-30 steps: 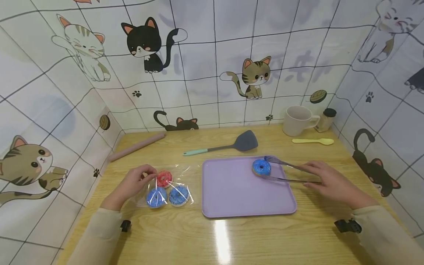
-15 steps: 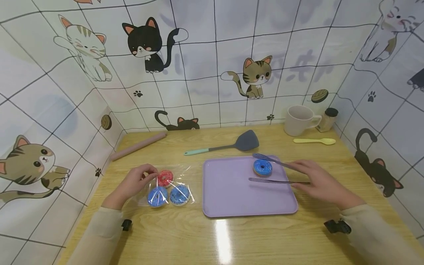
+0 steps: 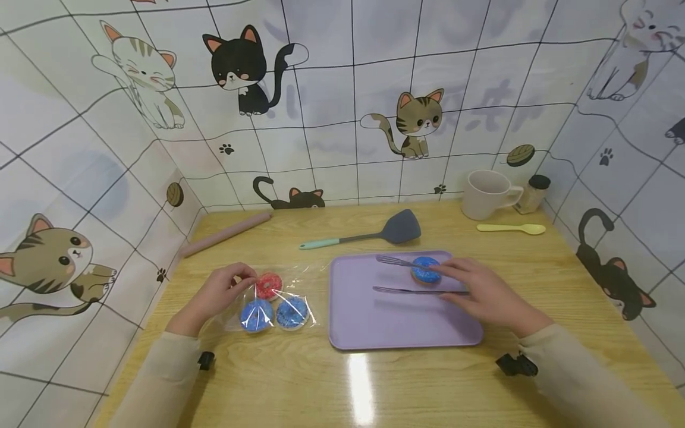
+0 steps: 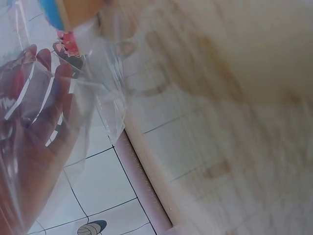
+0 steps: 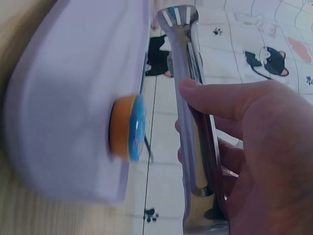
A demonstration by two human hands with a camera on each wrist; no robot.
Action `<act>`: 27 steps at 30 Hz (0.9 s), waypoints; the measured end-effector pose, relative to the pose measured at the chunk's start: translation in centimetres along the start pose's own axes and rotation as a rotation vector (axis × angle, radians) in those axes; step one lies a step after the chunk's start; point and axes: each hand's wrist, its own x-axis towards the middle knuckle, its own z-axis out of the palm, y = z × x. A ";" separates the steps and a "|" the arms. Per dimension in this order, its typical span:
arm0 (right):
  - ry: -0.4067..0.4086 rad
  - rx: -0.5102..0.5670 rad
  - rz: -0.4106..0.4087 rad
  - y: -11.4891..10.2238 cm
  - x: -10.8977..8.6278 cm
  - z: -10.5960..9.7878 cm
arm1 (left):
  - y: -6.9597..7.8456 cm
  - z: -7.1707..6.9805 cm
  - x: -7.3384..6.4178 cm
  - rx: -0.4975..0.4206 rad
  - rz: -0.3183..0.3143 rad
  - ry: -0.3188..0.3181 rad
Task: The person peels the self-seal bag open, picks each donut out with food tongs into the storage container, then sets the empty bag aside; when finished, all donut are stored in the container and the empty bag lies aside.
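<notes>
In the head view my left hand (image 3: pixel 223 292) pinches the edge of a clear plastic bag (image 3: pixel 310 279). Inside or under its film lie a red donut (image 3: pixel 269 286) and two blue donuts (image 3: pixel 257 315). My right hand (image 3: pixel 481 291) grips metal tongs (image 5: pixel 195 142) by their arms, the slotted ends spread apart and pointing left over the purple tray (image 3: pixel 353 333). One blue-topped donut (image 5: pixel 128 128) sits on the tray near its back right, partly covered by the tongs and fingers in the head view. The right wrist view shows the tongs raised off the tray.
Behind the tray lies a spatula (image 3: pixel 401 227) with a mint handle. A rolling pin (image 3: pixel 227 234) rests at the back left. At the back right stand a mug (image 3: pixel 481 196) and a black-capped jar (image 3: pixel 532 193), with a yellow spoon (image 3: pixel 511 229) in front.
The right hand has moved left with the tongs, away from the donut on the tray, and the tongs' ends have spread off it. The left hand holds still on the bag.
</notes>
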 end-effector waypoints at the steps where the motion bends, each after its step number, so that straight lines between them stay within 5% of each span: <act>1: -0.001 -0.002 -0.013 -0.2 0.3 0.2 | 0.1 0.0 0.1 0.000 0.002 -0.001; 17: -0.052 0.004 -0.130 -3.8 6.0 3.5 | 0.1 -0.2 0.1 0.002 -0.023 -0.017; 27: -0.115 0.021 -0.136 -5.0 8.2 4.5 | 0.1 0.0 0.0 -0.001 -0.023 -0.019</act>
